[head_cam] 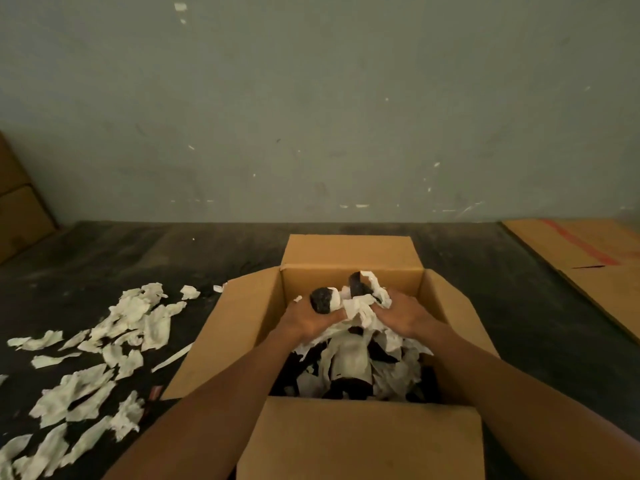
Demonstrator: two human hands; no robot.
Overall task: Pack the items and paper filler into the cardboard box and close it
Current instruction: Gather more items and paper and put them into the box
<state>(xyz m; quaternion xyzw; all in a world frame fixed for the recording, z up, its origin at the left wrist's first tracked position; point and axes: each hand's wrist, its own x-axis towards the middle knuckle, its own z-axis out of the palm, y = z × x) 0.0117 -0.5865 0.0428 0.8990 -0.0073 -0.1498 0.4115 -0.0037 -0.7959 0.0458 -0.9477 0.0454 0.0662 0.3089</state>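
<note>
An open cardboard box (249, 327) stands on the dark floor with all its flaps spread out. Inside lie white paper filler (349, 358) and dark items, partly hidden by the paper. Over the far half of the box, my left hand (308, 322) grips a black item (322, 299) half wrapped in white paper. My right hand (401, 315) holds a wad of white paper (363, 306) with a second black item (356, 284) sticking up behind it. The two hands nearly touch.
Several torn strips of white paper (104, 355) are scattered on the floor to the left of the box. A flattened cardboard sheet (588, 258) lies at the right. Stacked cartons (17, 209) stand against the grey wall at far left.
</note>
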